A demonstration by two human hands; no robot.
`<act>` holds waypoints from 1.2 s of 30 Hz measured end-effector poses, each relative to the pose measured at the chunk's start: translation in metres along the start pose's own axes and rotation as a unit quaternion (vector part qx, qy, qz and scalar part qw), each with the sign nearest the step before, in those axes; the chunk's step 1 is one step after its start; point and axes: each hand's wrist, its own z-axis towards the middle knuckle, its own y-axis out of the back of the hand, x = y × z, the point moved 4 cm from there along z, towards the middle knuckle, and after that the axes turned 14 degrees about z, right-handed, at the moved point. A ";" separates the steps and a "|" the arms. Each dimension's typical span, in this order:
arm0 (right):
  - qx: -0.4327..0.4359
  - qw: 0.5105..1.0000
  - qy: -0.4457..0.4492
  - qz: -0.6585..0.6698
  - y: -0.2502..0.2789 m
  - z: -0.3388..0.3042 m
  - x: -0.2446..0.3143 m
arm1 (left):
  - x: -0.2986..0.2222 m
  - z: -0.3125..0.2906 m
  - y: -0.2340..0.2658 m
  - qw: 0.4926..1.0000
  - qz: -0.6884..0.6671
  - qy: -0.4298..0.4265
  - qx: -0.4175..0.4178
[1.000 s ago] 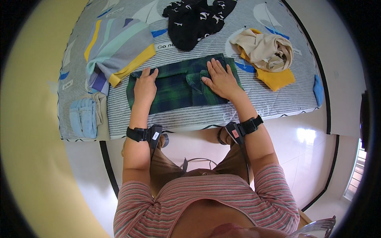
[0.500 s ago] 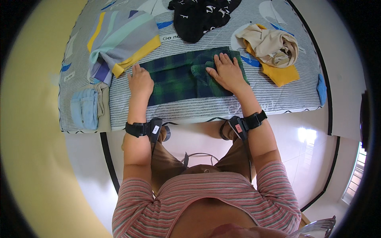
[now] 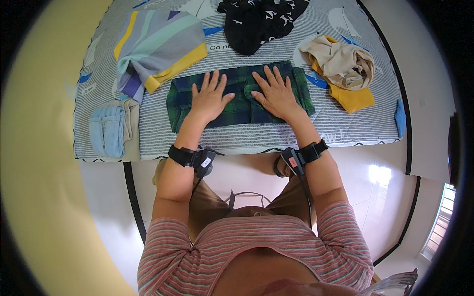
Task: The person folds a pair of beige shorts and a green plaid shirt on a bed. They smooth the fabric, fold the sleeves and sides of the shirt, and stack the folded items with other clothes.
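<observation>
Gripping nothing, with the left grip (image 3: 210, 102) and the right grip (image 3: 278, 99) both laid flat and wide open, fingers spread, palms down. Starting at the far left, on the near corner of a bed (image 3: 154, 132) with a striped, boat-patterned cover: folded light blue denim (image 3: 106, 130), touching a folded beige cloth (image 3: 132, 118) just beside it. Beyond those, spread out but bunched toward its near end: a garment striped in grey, mint, yellow and purple (image 3: 163, 42). Then, in the middle, near the bed's front edge and under both palms: a green and navy plaid garment (image 3: 240, 92), folded into a wide, flat shape. Touching its left half on one side and its right half on the other, fingertips close to its far edge, thumbs apart and turned toward each other. Farther back, beyond the plaid: a crumpled black garment (image 3: 256, 25) with white figures. To the right, apart from the plaid: a bunched cream garment (image 3: 338, 61) lying over a yellow one (image 3: 353, 100). At the far right, by the bed's side edge: a small blue cloth (image 3: 400, 119).
</observation>
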 end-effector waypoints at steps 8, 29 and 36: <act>0.025 1.000 -0.013 -0.003 -0.001 0.000 -0.001 | 0.034 -0.010 0.005 0.988 -0.001 0.131 0.080; -0.054 0.969 -0.076 0.228 0.061 -0.032 -0.013 | -0.008 -0.007 0.032 0.933 -0.271 -0.067 -0.227; -0.032 0.965 -0.149 0.212 0.050 -0.036 -0.024 | -0.059 0.001 0.034 0.956 -0.231 -0.064 -0.168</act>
